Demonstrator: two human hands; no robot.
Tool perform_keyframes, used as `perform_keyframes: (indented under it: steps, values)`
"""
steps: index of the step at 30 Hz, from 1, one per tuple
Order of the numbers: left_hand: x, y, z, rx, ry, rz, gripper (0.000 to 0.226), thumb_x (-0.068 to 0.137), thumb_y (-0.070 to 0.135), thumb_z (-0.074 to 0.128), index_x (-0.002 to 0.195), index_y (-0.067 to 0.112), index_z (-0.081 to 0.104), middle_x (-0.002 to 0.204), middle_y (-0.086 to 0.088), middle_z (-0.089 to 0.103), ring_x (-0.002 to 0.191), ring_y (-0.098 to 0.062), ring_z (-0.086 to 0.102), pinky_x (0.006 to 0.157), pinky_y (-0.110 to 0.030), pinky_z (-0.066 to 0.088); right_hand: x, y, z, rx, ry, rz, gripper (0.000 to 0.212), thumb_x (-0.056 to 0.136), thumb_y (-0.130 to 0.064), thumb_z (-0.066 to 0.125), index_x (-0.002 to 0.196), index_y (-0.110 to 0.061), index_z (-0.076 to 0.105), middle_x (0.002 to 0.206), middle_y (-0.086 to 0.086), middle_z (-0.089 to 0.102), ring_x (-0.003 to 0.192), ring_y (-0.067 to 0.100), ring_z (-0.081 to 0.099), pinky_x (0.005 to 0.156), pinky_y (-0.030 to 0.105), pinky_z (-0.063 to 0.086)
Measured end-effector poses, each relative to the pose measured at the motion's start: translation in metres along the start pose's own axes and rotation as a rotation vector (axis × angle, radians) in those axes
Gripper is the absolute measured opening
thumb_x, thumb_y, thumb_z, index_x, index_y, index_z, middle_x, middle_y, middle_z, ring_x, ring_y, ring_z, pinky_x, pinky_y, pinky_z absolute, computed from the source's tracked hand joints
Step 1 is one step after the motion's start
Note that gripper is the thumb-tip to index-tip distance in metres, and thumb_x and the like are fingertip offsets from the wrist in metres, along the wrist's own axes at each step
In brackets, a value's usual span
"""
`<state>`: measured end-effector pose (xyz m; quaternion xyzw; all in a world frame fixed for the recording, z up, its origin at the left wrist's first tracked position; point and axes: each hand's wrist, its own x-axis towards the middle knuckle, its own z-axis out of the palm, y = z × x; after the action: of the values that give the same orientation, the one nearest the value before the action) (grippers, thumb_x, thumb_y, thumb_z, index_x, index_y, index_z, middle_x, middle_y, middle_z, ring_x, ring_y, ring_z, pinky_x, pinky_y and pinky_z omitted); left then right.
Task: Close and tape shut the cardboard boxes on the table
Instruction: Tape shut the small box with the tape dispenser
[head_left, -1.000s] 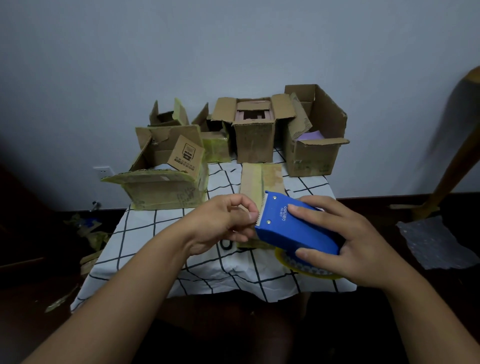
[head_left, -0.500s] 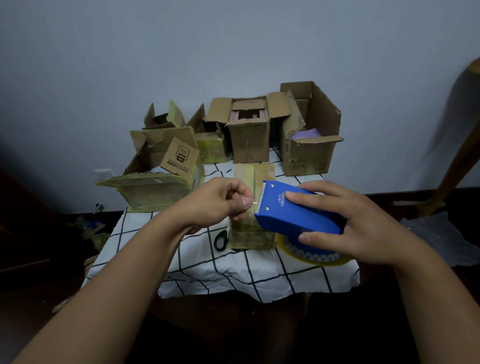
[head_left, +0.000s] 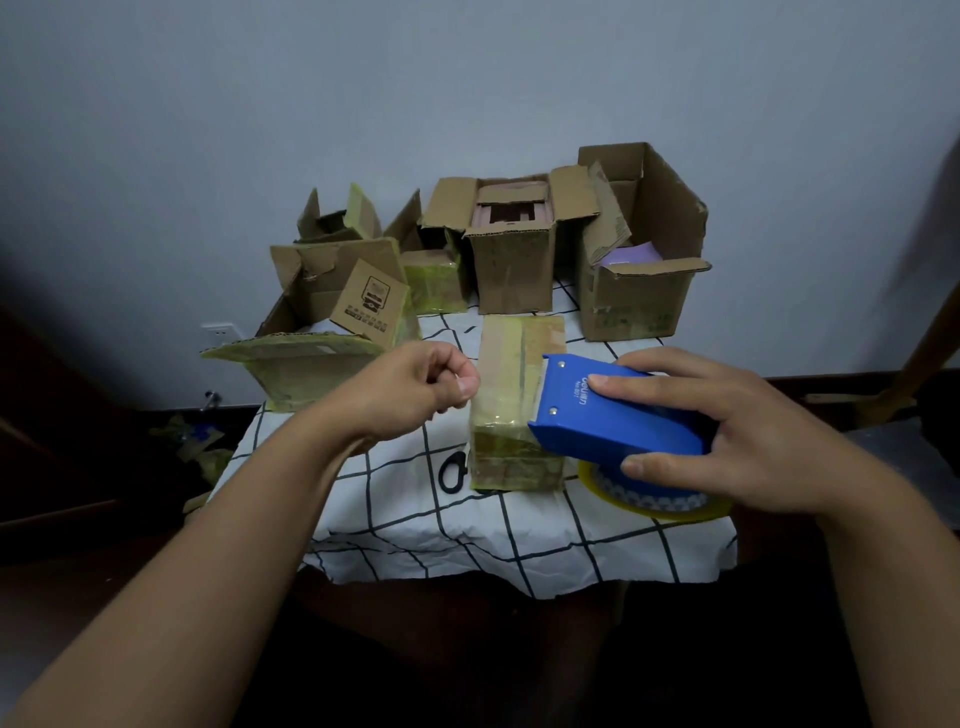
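Observation:
A closed, tape-covered cardboard box (head_left: 511, 364) lies in the middle of the table. My right hand (head_left: 737, 431) grips a blue tape dispenser (head_left: 618, 421) with a yellowish roll, held over the box's right side. My left hand (head_left: 415, 389) is pinched shut at the box's left edge, thumb against fingers, holding the clear tape end pulled from the dispenser. Behind stand several open boxes: a wide one at the left (head_left: 311, 364), a tall one in the middle (head_left: 514, 260), a large one at the right (head_left: 644, 291).
The table carries a white cloth with a black grid (head_left: 519, 535). Black scissors (head_left: 454, 470) lie left of the closed box. Two small open boxes (head_left: 431, 280) sit at the back left. Cardboard scraps litter the dark floor at the left; a wooden leg stands at the right.
My left hand has moved left, away from the dispenser's cutter, to the box's left edge. The dispenser has stayed over the box's right side.

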<state>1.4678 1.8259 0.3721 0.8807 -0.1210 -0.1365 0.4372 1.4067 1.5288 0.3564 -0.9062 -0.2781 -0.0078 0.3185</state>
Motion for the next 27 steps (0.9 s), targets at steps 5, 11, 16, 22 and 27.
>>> perform_keyframes:
  steps: [5,11,16,22,27]
  values:
    - [-0.001,-0.008,-0.001,0.018,0.016,0.004,0.011,0.096,0.008,0.058,0.087,0.013,0.063,0.076,-0.006,0.055,0.072,-0.013,0.052,0.064,-0.016,0.046,-0.006,0.001,-0.004,-0.002,-0.032,0.038,0.062,0.070,-0.082,0.055,0.128,-0.079,0.032,0.138,-0.046,0.028,0.128,-0.012,0.034,0.096,0.023,0.041]
    - [0.000,-0.012,0.006,0.015,0.045,-0.007,0.014,0.096,0.007,0.059,0.084,0.013,0.063,0.070,-0.001,0.055,0.072,-0.014,0.053,0.073,-0.030,0.048,-0.008,0.001,-0.005,0.004,-0.063,0.078,0.064,0.069,-0.073,0.057,0.128,-0.078,0.032,0.138,-0.042,0.030,0.128,-0.007,0.038,0.099,0.025,0.041]
    - [-0.001,-0.011,0.014,-0.146,0.129,-0.025,0.009,0.095,0.002,0.060,0.088,0.007,0.064,0.078,-0.010,0.063,0.071,-0.012,0.067,0.069,-0.024,0.055,-0.002,0.005,-0.004,-0.009,-0.059,0.081,0.059,0.076,-0.072,0.061,0.130,-0.073,0.038,0.136,-0.040,0.034,0.124,-0.005,0.041,0.098,0.026,0.043]
    - [-0.009,-0.019,0.029,-0.340,0.169,-0.079,0.010,0.092,0.001,0.065,0.101,0.006,0.063,0.085,-0.010,0.059,0.064,-0.012,0.065,0.063,-0.021,0.053,0.006,0.009,-0.014,0.078,-0.115,0.109,0.058,0.071,-0.060,0.065,0.124,-0.073,0.045,0.130,-0.042,0.037,0.119,-0.013,0.041,0.090,0.015,0.040]
    - [-0.010,-0.021,0.034,-0.320,0.222,-0.094,0.013,0.091,0.000,0.066,0.099,0.009,0.062,0.085,-0.008,0.060,0.062,-0.012,0.064,0.058,-0.020,0.050,0.012,0.010,-0.020,0.117,-0.129,0.112,0.056,0.069,-0.057,0.067,0.121,-0.072,0.051,0.125,-0.051,0.036,0.115,-0.023,0.039,0.084,0.002,0.038]
